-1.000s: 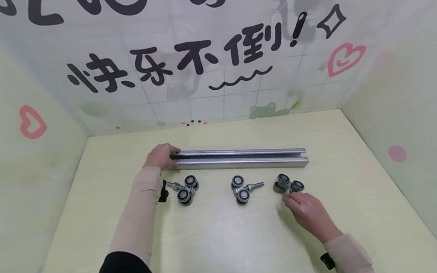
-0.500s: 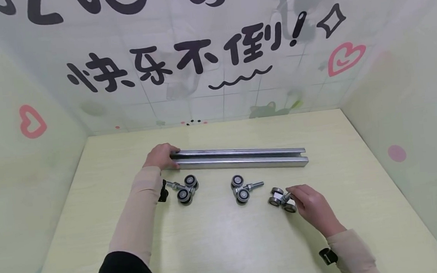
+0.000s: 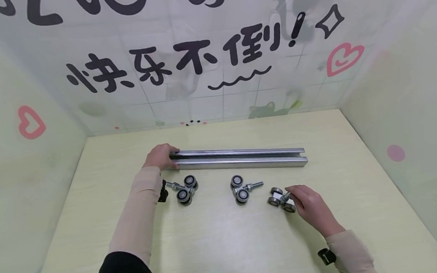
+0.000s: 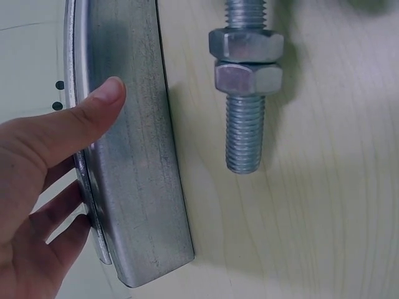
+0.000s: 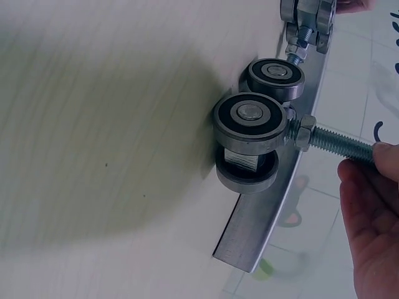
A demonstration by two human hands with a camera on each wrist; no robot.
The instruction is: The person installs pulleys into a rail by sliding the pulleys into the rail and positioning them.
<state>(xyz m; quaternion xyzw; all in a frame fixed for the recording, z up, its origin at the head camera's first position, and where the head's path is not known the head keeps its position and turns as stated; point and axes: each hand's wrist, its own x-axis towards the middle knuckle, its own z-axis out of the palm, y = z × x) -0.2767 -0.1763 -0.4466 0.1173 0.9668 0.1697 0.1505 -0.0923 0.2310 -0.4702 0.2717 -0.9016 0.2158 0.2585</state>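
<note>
A long slotted metal rail lies across the table. My left hand grips its left end; in the left wrist view the thumb lies on one face of the rail and the fingers on the other side. My right hand pinches the threaded bolt of a roller carriage, whose wheels point left. Two more roller carriages lie in front of the rail: one at the left with its bolt toward my left wrist, one in the middle with its bolt pointing right.
The pale wooden table is bounded by a printed back wall and side walls. A black strap piece sits on my right sleeve.
My right hand has turned the roller carriage and shifted it slightly toward me and left, then held it there over the last half second. My left hand has stayed on the rail.
</note>
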